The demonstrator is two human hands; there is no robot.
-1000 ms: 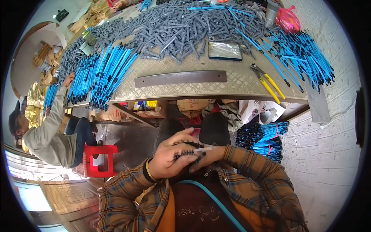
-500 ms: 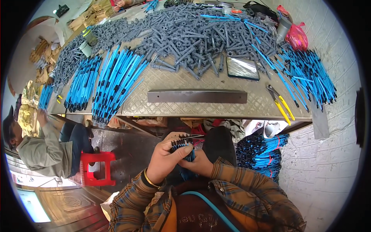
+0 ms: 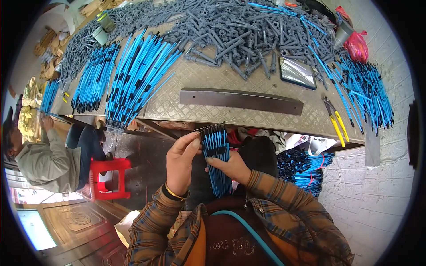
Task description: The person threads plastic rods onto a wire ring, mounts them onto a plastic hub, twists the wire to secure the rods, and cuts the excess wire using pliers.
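In front of my body, above my lap, my right hand [image 3: 232, 167] is wrapped round a bundle of thin blue rods with black ends and black bands [image 3: 217, 181]. The bundle stands nearly upright, its tops fanned toward the table. Beside its upper left edge, my left hand [image 3: 179, 163] has thumb and fingers pinched together at the end of thin metal wires [image 3: 225, 123]. These wires run across the black tops of the rods. Exactly what lies between the left fingertips is too small to make out beyond the wire ends.
Ahead is a table [image 3: 162, 108] with a dark metal bar [image 3: 239, 101], yellow-handled pliers [image 3: 336, 122], a shiny flat tray [image 3: 297, 72] and piled grey plastic parts [image 3: 222, 35]. Blue rods [image 3: 137, 75] lie at both sides. At left a person [image 3: 49, 155] sits by a red stool [image 3: 111, 177].
My hands have drawn apart and the bundle now stands more upright, showing its length. My left hand has shifted left, off the bundle's side, to the wire ends. The view has tilted slightly.
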